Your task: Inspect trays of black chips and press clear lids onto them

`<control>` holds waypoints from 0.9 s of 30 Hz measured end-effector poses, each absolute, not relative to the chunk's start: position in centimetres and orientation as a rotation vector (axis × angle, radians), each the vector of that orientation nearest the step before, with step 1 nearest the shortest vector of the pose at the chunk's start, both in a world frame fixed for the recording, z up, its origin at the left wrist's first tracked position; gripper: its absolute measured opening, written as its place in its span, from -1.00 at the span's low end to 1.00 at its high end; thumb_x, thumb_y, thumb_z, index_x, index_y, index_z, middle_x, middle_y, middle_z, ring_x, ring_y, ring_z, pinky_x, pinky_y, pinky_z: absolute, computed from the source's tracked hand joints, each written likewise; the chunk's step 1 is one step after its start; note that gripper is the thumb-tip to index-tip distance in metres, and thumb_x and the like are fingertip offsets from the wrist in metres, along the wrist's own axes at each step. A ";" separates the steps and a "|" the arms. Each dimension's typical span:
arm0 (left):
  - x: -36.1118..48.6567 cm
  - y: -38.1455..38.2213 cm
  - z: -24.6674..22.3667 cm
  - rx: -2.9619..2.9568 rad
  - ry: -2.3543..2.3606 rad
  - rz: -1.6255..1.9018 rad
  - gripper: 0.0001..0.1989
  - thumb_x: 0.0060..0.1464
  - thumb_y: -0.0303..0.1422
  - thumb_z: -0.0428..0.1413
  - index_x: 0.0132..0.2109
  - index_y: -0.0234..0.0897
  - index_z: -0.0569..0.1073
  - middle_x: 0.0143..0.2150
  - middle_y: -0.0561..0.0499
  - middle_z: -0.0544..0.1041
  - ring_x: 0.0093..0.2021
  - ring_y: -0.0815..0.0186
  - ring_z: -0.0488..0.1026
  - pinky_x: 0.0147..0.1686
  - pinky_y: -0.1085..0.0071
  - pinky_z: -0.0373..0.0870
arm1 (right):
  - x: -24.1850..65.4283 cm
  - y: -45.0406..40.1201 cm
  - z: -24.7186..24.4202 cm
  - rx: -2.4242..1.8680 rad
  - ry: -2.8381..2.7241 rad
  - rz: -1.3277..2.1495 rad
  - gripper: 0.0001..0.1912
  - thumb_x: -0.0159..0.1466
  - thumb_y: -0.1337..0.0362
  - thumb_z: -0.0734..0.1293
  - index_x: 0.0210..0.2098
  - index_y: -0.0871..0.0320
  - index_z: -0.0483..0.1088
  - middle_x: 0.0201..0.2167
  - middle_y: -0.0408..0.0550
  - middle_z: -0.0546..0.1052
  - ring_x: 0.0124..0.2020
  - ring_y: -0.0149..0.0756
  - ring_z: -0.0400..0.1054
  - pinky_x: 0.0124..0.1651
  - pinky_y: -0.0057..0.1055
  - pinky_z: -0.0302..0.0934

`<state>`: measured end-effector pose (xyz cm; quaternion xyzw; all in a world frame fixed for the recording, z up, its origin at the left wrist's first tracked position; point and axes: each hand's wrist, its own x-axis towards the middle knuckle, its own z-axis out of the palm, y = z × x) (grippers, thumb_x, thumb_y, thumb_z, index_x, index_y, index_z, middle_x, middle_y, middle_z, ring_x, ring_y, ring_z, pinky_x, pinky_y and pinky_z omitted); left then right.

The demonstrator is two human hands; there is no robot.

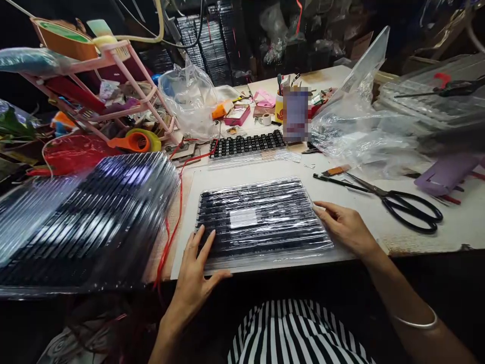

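A plastic-wrapped pack of black strips (273,217) lies flat on the white board at the front of the table, with a small white label (243,218) on top. At its left front corner rests my left hand (197,270), fingers spread over the wrap and thumb along the near edge. My right hand (346,227) is at the pack's right edge, its fingers and thumb closed on the wrap's side. Left of the board lies a large stack of similar wrapped black strips (91,217).
Black scissors (397,199), a brush (337,171) and a pen (341,183) lie to the right. Behind the pack are black pieces (246,144) in a row. Red string (178,217) runs left of the board. A pink rack (125,76) and clear bags (364,131) stand farther back.
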<state>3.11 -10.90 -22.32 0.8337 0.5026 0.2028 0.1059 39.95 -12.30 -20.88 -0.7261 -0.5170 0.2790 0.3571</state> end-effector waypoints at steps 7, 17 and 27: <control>3.1 -10.5 -22.3 2.300 1.553 0.856 -0.18 0.02 0.04 0.08 0.35 -0.09 -0.01 0.36 -0.16 0.08 0.31 0.03 0.07 0.22 0.02 0.08 | 38.0 -12.3 -16.5 -1.123 -0.781 1.059 -0.75 0.23 0.16 0.26 -0.12 0.04 0.40 -0.42 -0.12 0.47 -0.49 -0.36 0.31 -0.47 -0.41 0.20; 2.5 -10.0 -22.8 1.761 1.638 1.308 -0.29 0.08 0.13 -0.08 0.18 -0.31 0.34 0.13 -0.19 0.43 0.16 0.01 0.32 0.17 0.09 0.19 | 29.7 -6.4 -18.0 -1.425 -2.097 0.513 -0.95 0.25 0.39 0.24 -0.30 0.19 0.35 -0.26 0.04 0.43 -0.22 -0.21 0.27 -0.13 -0.23 0.18; 1.6 -10.5 -22.9 1.542 1.605 1.332 -0.30 0.09 0.10 -0.08 0.24 -0.25 0.25 0.20 -0.18 0.36 0.16 -0.02 0.31 0.15 0.04 0.21 | 29.1 -4.1 -17.3 -1.477 -2.183 0.390 -0.95 0.21 0.41 0.31 -0.34 0.17 0.33 -0.28 -0.06 0.47 -0.23 -0.33 0.29 -0.12 -0.36 0.16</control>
